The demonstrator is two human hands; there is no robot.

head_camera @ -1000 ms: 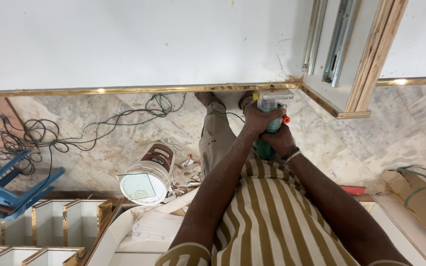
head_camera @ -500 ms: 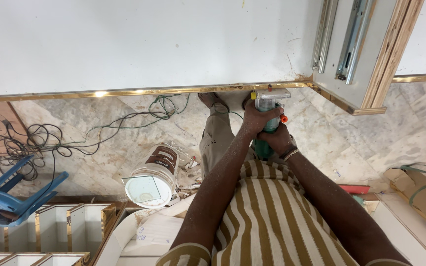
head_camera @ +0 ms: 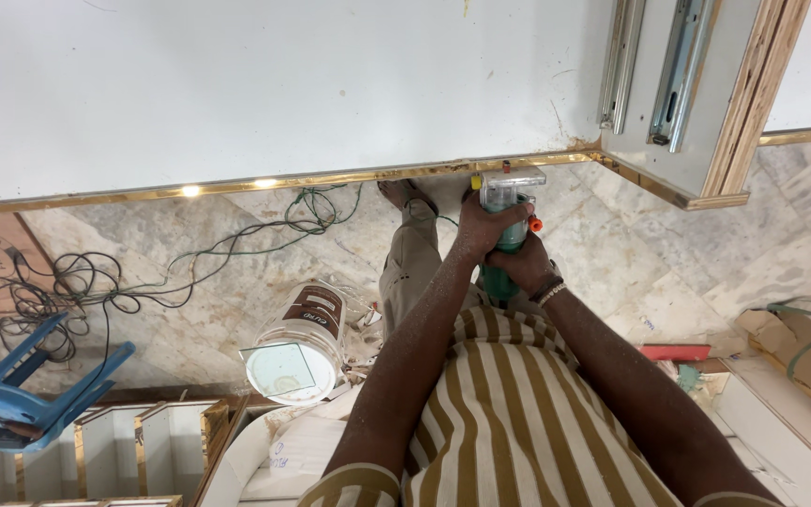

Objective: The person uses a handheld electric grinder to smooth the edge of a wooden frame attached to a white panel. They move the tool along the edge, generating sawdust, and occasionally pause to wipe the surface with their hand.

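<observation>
Trimmer (head_camera: 507,202) sits with its base against the gold edge strip (head_camera: 330,178) of the white panel (head_camera: 265,84), near the corner with the drawer box (head_camera: 696,94). Left hand (head_camera: 485,225) has fingers clamped on the trimmer's upper body; right hand (head_camera: 523,268) has fingers clamped on the green lower grip. Judgement: the base should stay flat on the panel and feed steady along the strip. Cable (head_camera: 312,211) on the floor is a snag risk.
</observation>
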